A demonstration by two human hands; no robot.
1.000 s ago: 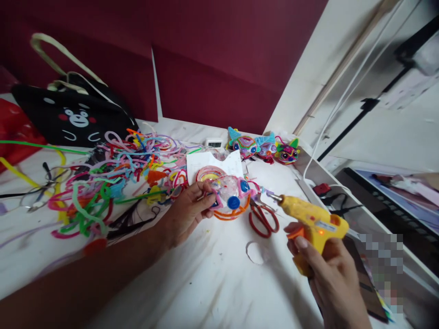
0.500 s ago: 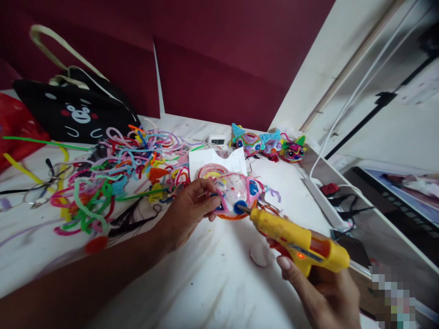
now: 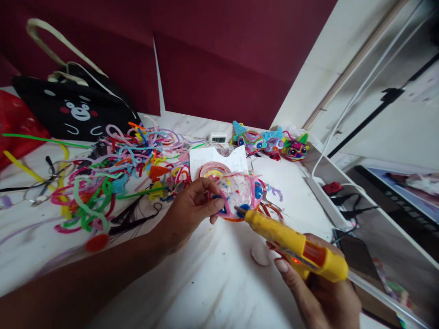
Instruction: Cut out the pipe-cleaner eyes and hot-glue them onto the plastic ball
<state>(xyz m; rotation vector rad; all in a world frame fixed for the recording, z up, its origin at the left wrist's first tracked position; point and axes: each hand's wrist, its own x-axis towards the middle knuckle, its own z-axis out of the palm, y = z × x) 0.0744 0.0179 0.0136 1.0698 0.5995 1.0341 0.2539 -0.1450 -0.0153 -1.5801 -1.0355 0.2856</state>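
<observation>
My left hand [image 3: 195, 205] pinches the left edge of a pipe-cleaner craft piece [image 3: 236, 189], its fingers closed on the pink rim. The piece has a whitish, glue-streaked middle and dark blue round patches along its edge. In my right hand [image 3: 318, 288] is a yellow hot glue gun [image 3: 295, 242], its small red light lit. The gun's metal nozzle points at the piece, close to the lower blue patch; whether it touches I cannot tell. Behind the piece lie a roll of tape [image 3: 214, 170] and a white paper sheet [image 3: 202, 157]. Orange-handled scissors [image 3: 272, 211] lie partly hidden to its right.
Tangled pipe cleaners [image 3: 130, 155] cover the table's left side, with eyeglasses [image 3: 36, 194] beside them. A black bag [image 3: 78, 109] stands behind. Finished colourful fish-like crafts [image 3: 252, 141] sit at the back near a small digital display [image 3: 218, 137]. A power strip [image 3: 331, 203] with cables lies at right.
The glue gun has tilted a little, its nozzle shifting slightly left over the piece. My left hand keeps its pinch on the rim. The view has shifted slightly.
</observation>
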